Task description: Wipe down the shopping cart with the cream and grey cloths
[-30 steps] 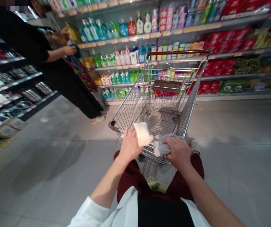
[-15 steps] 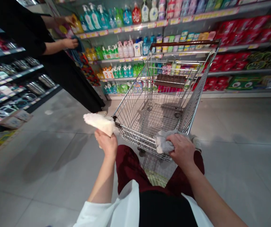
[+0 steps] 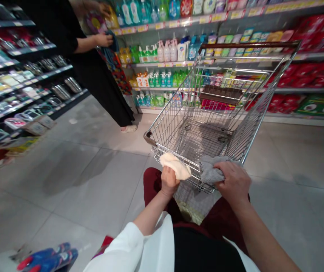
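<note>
A metal shopping cart (image 3: 176, 113) stands before me, its near end close to my knees and its basket bare wire. My left hand (image 3: 170, 181) is closed on a cream cloth (image 3: 176, 166), which lies against the cart's near top edge, just right of the brown corner bumper (image 3: 150, 138). In my right hand (image 3: 233, 183) a grey cloth (image 3: 210, 169) is bunched over the same near edge, towards the right corner. My right fingers are wrapped round it and partly hidden by the hand's back.
Shelves of soap bottles (image 3: 156, 78) and red packs (image 3: 309, 73) line the wall behind the cart. A person in black (image 3: 99, 81) stands at the left, holding a blue cloth (image 3: 111, 43). Kitchenware shelves (image 3: 28, 81) run along the left. Blue bottles with red caps (image 3: 50, 258) show at lower left.
My left hand has moved right with the cream cloth, from beside the left corner onto the near edge. The right hand stays at the edge with the grey cloth. The view has shifted left.
</note>
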`<state>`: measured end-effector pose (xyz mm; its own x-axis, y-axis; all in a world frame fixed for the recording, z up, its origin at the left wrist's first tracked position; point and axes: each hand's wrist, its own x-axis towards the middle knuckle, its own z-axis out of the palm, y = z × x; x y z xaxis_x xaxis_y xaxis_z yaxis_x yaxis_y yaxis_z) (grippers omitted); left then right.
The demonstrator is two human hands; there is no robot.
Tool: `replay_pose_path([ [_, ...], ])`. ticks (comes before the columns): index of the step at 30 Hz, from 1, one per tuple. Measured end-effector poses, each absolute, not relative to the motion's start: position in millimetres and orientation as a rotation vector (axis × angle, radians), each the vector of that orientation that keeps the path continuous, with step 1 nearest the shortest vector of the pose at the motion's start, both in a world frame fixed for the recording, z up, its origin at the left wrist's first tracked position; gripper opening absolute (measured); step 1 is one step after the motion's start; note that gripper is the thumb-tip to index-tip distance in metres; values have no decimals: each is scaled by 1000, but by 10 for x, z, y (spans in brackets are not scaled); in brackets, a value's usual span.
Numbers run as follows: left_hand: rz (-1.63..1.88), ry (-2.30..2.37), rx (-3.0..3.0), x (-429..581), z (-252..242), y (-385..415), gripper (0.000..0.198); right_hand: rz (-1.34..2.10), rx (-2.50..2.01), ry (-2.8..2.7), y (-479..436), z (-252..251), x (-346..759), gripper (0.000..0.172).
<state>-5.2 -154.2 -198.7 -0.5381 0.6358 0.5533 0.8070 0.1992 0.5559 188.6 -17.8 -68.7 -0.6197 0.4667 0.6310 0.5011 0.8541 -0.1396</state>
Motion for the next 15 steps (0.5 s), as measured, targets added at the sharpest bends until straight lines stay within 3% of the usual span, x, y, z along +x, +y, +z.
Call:
replay_pose_path([
  [5,-1496,-2504,-449,-910,-1778,-1501,32,-72,-709,-2332,-200,-695,1842,19],
  [7,-1590,-2535,-366,-951,-1759,-1395,35,-77,-707,-2323,-218,-696,1813,18],
  [11,-1622,-2651,-561,-291,-1906,-1223,30,-70,-742,-2325,-247,-681,1759,16],
  [15,-1464,-2782,-1655,697,-2099,-1174,23,-41,-775,-2337,-269,-645,1724,17],
])
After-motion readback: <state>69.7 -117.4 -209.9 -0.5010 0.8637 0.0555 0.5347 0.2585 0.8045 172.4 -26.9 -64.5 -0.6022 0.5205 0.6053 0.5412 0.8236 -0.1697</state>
